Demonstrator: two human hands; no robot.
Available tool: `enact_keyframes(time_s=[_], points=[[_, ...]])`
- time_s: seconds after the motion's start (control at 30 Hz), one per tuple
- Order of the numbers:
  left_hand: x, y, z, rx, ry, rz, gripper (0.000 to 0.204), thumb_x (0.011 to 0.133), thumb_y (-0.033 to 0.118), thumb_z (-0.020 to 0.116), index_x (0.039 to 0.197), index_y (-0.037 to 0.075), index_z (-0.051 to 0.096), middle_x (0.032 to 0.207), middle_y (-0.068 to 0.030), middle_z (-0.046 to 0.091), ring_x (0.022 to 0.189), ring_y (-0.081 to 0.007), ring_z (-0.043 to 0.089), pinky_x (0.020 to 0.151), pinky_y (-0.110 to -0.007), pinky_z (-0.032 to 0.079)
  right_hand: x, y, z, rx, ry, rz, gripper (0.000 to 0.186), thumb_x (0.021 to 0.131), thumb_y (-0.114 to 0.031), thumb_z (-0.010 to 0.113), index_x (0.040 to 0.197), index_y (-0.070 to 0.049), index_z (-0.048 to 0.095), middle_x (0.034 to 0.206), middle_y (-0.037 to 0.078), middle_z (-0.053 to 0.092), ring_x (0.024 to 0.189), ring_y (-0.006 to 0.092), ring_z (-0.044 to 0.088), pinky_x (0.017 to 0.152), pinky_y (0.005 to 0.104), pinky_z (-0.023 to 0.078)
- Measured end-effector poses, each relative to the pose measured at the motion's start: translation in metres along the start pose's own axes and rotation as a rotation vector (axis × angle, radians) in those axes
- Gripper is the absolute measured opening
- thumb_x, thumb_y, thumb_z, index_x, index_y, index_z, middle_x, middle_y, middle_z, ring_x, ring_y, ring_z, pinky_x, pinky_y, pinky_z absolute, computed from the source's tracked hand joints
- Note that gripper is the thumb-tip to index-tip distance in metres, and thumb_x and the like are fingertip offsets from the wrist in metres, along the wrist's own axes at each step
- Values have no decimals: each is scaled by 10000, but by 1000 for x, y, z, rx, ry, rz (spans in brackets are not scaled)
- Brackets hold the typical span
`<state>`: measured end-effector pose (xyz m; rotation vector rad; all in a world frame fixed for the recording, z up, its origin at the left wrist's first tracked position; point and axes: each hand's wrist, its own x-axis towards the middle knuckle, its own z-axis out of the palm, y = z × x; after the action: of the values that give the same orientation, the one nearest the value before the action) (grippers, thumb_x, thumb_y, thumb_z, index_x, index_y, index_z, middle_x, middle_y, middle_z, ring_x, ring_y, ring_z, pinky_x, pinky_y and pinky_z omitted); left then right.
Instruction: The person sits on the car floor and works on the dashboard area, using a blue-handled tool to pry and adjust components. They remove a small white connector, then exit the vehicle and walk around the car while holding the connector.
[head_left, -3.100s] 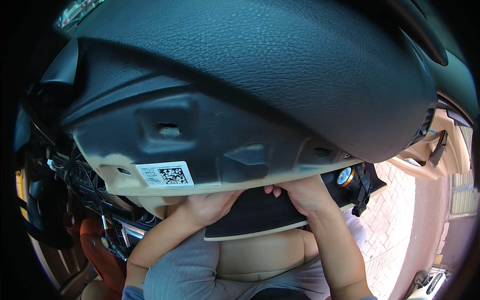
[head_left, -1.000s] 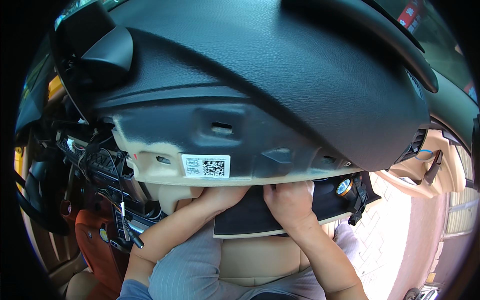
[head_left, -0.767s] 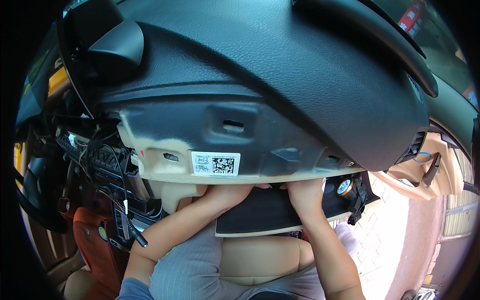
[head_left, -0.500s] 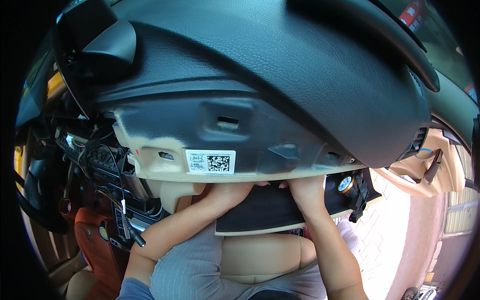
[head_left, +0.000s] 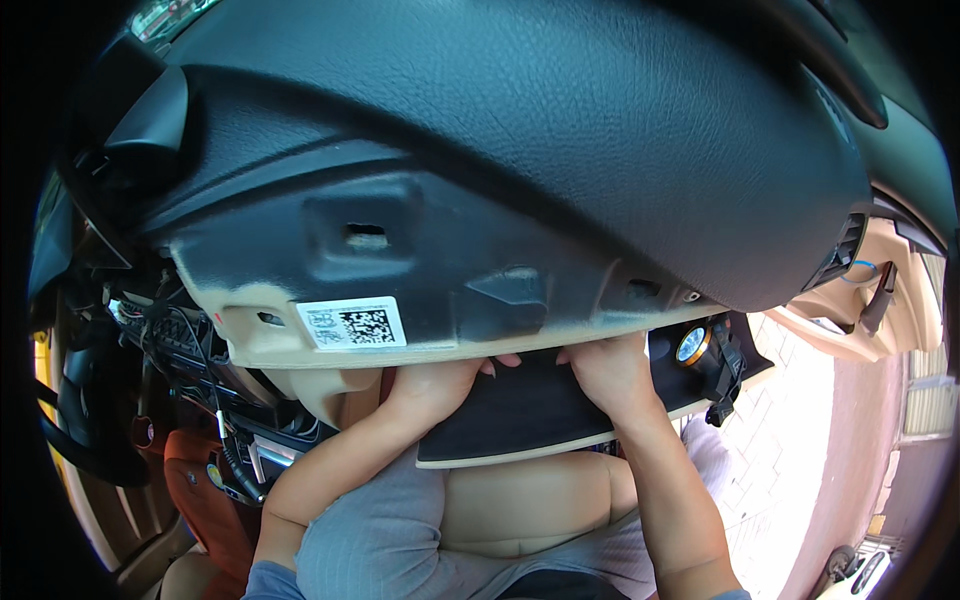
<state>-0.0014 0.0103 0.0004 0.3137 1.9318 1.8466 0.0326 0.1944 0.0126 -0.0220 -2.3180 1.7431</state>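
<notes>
Both hands reach in under the lower edge of the dashboard (head_left: 520,190), whose stripped face is dark and beige. My left hand (head_left: 437,388) has its fingers partly beneath that edge, with a thumb and fingertip showing. On the other side, my right hand (head_left: 608,375) goes under the same edge; its thumb points toward the left hand and its other fingers are hidden. Whatever the hands touch up there cannot be made out. Below them lies a dropped glovebox lid (head_left: 515,425), black inside with a beige rim. A headlamp (head_left: 694,345) with a black strap rests at its right end.
Loose wires (head_left: 230,450) hang from the opened centre console at left. A beige seat (head_left: 535,500) lies beneath the lid, between my legs. At right, a beige door (head_left: 870,310) stands open over pale paving (head_left: 765,430). A brown-orange seat (head_left: 200,475) is at lower left.
The view has shifted, so the dashboard appears larger and further left. Both hands stay beneath its edge; slightly more of the left hand's fingertips shows.
</notes>
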Motion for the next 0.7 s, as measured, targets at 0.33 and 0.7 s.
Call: enact_keyframes(time_s=[0.33, 0.7], points=[[-3, -5, -4, 174, 36, 36, 155, 968, -7, 493, 1043, -18, 627, 837, -101, 677, 745, -138, 649, 605, -219, 504, -5, -6, 1, -148, -55, -9, 102, 840, 0, 625, 930, 8, 672, 840, 188, 688, 796, 328, 679, 692, 371, 517], [-4, -12, -4, 100, 63, 61, 141, 954, -31, 506, 1023, -15, 628, 860, -82, 659, 759, -130, 638, 630, -229, 509, -3, -7, 7, -126, -121, -49, 154, 816, 63, 641, 959, 13, 667, 902, 91, 678, 844, 177, 626, 737, 300, 505]])
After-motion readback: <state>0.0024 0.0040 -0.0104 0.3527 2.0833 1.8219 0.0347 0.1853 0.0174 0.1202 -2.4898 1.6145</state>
